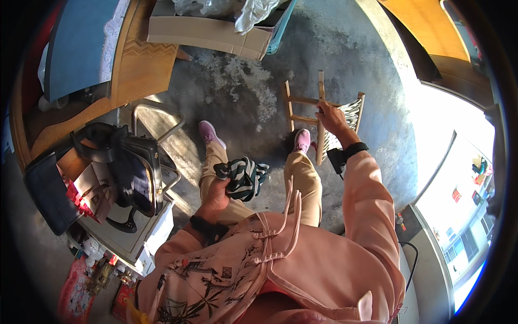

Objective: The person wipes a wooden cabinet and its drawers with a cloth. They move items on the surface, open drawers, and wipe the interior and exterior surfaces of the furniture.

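In my left hand (219, 197) is a bunched cloth (245, 178) with dark green and white stripes, held in front of my left thigh. My right hand (332, 118) grips the wooden frame of a small folding stool (302, 99). The stool has a woven cord seat (351, 108) and is tipped, its legs pointing away from my right foot. Part of the seat is hidden behind my hand and wrist. Dark bands sit on both of my wrists.
A cardboard box (210, 35) with plastic bags stands ahead, beside a blue plastic crate (281, 30). To the left are a wooden cabinet (141, 69), a metal-framed chair (160, 106) and a black bag (135, 178) on a white cabinet (121, 233). Bright daylight enters through a doorway on the right.
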### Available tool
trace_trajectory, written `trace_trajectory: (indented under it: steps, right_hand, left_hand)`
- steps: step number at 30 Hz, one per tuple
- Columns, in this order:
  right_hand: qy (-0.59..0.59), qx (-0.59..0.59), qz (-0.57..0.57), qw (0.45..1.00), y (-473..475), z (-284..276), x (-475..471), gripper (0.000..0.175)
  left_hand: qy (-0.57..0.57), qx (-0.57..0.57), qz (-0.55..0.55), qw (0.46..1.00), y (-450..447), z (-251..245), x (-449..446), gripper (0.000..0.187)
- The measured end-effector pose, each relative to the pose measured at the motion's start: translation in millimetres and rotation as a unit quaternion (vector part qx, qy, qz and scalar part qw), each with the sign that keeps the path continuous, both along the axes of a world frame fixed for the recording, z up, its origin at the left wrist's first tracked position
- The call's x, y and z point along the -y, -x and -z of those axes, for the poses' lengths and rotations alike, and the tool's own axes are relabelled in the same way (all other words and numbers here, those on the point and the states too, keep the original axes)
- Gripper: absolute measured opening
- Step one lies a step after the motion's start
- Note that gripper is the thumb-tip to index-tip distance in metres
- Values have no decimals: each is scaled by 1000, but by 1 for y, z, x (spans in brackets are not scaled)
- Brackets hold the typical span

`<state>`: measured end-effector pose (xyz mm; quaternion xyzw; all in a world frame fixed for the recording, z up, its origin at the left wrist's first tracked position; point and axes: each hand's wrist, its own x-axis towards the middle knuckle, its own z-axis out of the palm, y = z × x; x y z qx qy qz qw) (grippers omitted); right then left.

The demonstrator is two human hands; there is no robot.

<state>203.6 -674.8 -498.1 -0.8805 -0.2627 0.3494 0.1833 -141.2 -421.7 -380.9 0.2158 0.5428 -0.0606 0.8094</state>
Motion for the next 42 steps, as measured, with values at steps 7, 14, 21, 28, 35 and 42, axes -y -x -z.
trace_trajectory:
  steps: [7, 14, 21, 28, 35, 42]
  right_hand:
    - [93, -65, 13, 993, 88, 46, -176, 30]
    - [210, -191, 44, 958, 188, 109, -235, 35]
    - [94, -194, 138, 967, 208, 133, -241, 42]
    - [225, -231, -399, 858, 182, -60, -165, 37]
    - [252, -275, -347, 860, 197, -212, -131, 41]
    - [-8, -720, -271, 639, 94, -158, -131, 34]
  left_hand:
    - [-60, 15, -68, 996, 38, 5, -109, 33]
    - [-101, -38, -145, 984, 90, 3, -179, 39]
    - [-49, -30, -158, 986, 111, 26, -164, 40]
    - [-32, -7, -231, 972, 95, 12, -172, 31]
    - [-66, 15, -277, 959, 83, -36, -225, 30]
    - [-183, 17, -336, 924, 62, -60, -209, 34]
